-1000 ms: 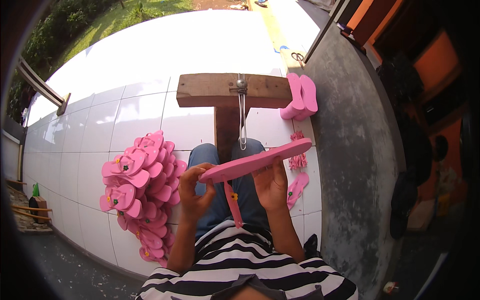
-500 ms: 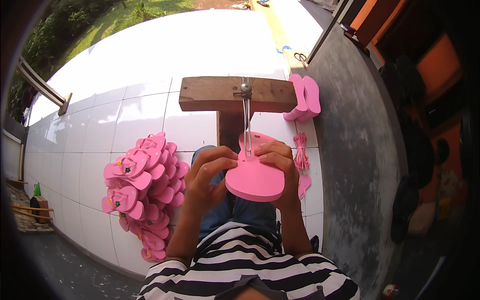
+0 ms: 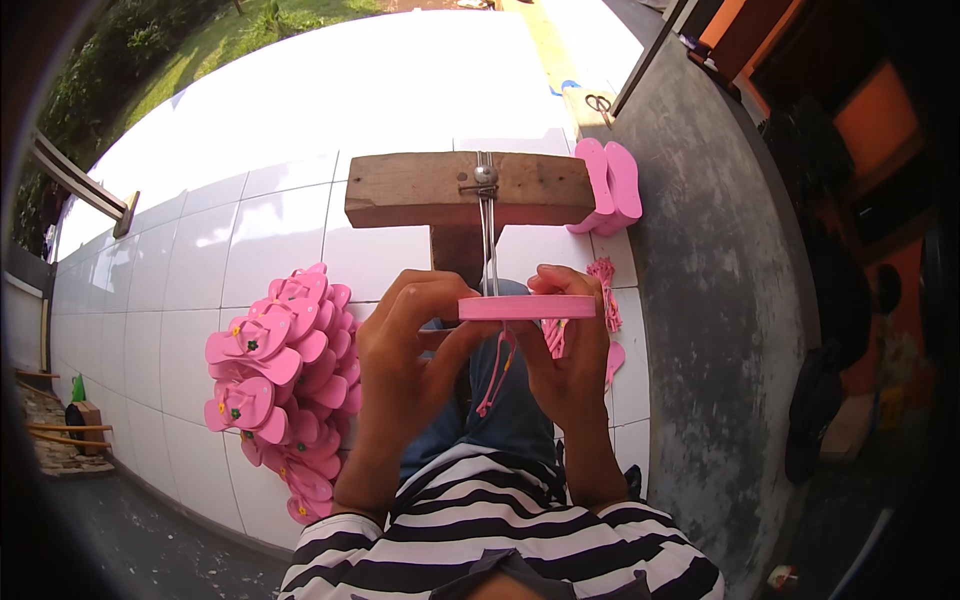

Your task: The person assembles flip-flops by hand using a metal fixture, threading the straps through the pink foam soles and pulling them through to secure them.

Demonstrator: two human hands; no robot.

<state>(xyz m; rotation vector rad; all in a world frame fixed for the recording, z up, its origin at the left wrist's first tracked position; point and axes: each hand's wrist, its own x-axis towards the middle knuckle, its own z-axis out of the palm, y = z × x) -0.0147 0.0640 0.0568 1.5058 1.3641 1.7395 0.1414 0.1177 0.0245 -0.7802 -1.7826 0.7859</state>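
Both my hands grip a pink flip-flop sole [image 3: 527, 308], now seen edge-on above my lap. My left hand [image 3: 408, 335] pinches its left end, thumb below and fingers on top. At the other end, my right hand [image 3: 570, 370] is closed round it, thumb underneath. A thin pink strap [image 3: 496, 375] with a small yellow spot dangles under the sole. The long metal wire hook [image 3: 488, 240] comes down from a wooden T-shaped stand [image 3: 415, 190] to the sole; its tip is hidden behind it. More pink strands show beside my right fingers.
A heap of pink flip-flops [image 3: 285, 370] lies on the white tiles at left. Pink soles [image 3: 608, 185] stand by the stand's right end, with a bundle of pink straps [image 3: 606, 290] nearer me. Scissors [image 3: 598, 106] lie farther off. A grey ledge [image 3: 700, 300] runs along the right.
The sole has tipped from showing its broad ribbed face to edge-on, and the strap beneath it has come into sight. My hands have turned with it, still gripping both sides.
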